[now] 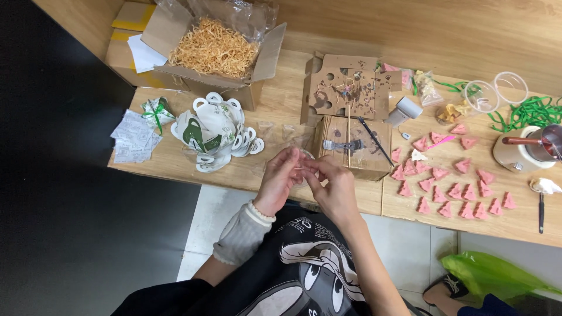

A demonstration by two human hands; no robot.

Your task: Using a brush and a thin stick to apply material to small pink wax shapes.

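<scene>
My two hands meet over the front edge of the wooden table (pixel 281 105). My left hand (pixel 280 180), with a grey cuff at the wrist, and my right hand (pixel 331 186) both pinch a small clear plastic piece (pixel 303 159) between their fingertips. A thin pale stick shows between the fingers; what it belongs to I cannot tell. Just beyond my right hand stands a small cardboard box (pixel 357 153) with a metal clip, a stick and a dark thin tool on top.
An open carton of straw-coloured shreds (pixel 213 47) sits far left, with a pile of white-and-green paper cut-outs (pixel 215 131) before it. Several pink triangular pieces (pixel 456 184) cover the right side. Clear cups (pixel 496 90), green ribbon (pixel 534 111) and a small pot (pixel 524 149) stand far right.
</scene>
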